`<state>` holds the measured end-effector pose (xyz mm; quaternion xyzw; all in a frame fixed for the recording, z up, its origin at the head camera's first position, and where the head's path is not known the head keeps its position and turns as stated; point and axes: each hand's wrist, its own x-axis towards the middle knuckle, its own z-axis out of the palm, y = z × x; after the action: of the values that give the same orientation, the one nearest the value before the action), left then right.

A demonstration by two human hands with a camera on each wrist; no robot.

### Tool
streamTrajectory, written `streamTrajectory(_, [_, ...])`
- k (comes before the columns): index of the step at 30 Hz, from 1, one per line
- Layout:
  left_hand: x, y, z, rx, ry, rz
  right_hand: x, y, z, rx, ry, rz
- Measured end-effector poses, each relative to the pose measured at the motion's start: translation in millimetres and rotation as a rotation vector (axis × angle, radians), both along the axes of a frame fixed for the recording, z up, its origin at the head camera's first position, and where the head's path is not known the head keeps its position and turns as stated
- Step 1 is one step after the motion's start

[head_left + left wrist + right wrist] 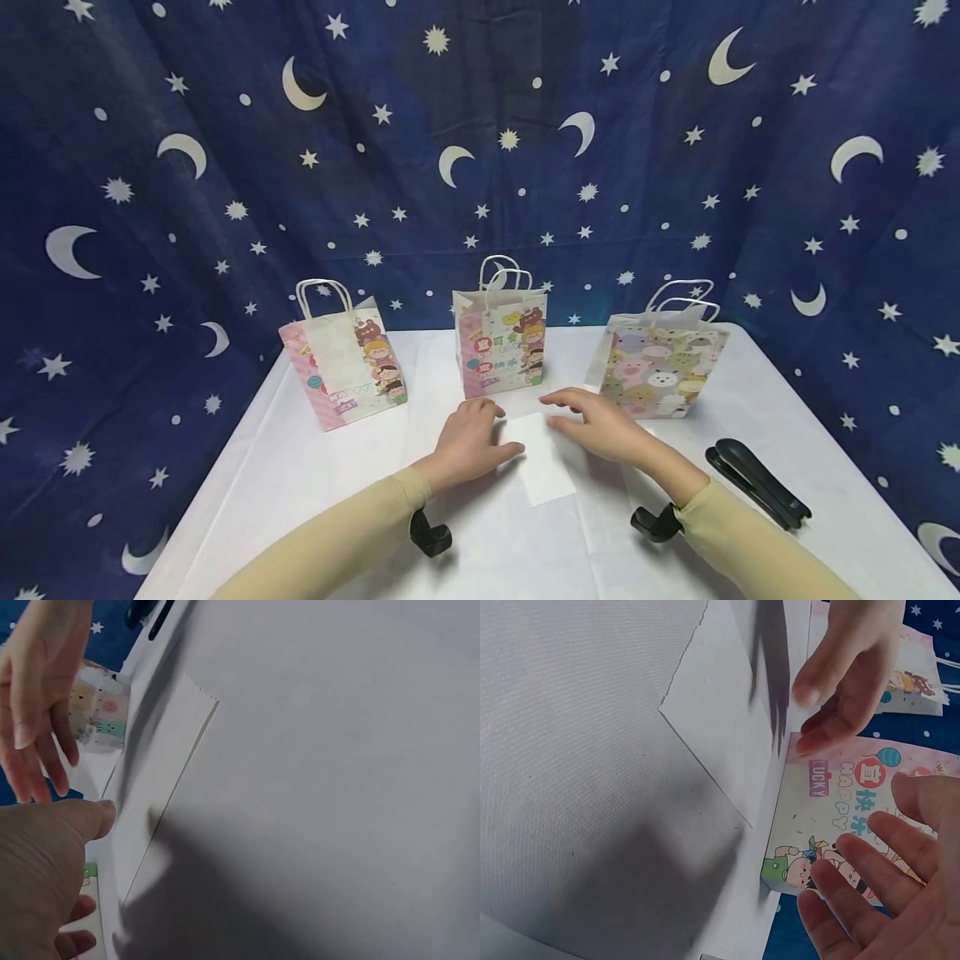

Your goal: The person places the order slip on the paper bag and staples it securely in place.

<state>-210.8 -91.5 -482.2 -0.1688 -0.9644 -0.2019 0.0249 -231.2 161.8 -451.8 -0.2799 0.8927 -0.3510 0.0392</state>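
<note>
A small white slip of paper [542, 467] lies flat on the white table, between my two hands. My left hand [468, 442] hovers beside its left edge, fingers loosely bent and holding nothing. Across from it, my right hand [600, 423] is held over the paper's upper right side, with spread fingers and nothing in them. In the left wrist view the paper [169, 765] shows one long edge slightly shadowed. The right wrist view shows the paper's [720, 705] rough, torn-looking short edge. Neither hand visibly touches the paper.
Three paper gift bags with white handles stand along the back: a pink-and-white one [352, 367] at left, a similar one [501, 346] in the middle, an animal-print one [660, 371] at right. A black stapler [757, 482] lies at the right. Behind hangs a starry blue cloth [525, 167].
</note>
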Motion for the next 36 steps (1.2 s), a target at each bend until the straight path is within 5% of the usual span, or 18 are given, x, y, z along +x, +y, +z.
streamTrajectory(9, [-7.8, 12.2, -17.1, -0.041, 0.001, 0.066, 1.8, -8, -2.2, -0.052, 0.011, -0.028])
streamTrajectory(18, [-6.7, 18.6, -12.2, 0.058, -0.033, 0.038, 0.2, -17, 3.7, -0.129, 0.007, -0.055])
streamTrajectory(28, [-2.9, 26.8, -15.7, -0.095, 0.093, -0.032, -6.7, -21, 9.9, -0.168, 0.035, -0.066])
streamTrajectory(36, [-3.8, 28.0, -11.6, -0.019, -0.009, 0.02, -11.2, -26, 18.4, -0.243, 0.022, -0.106])
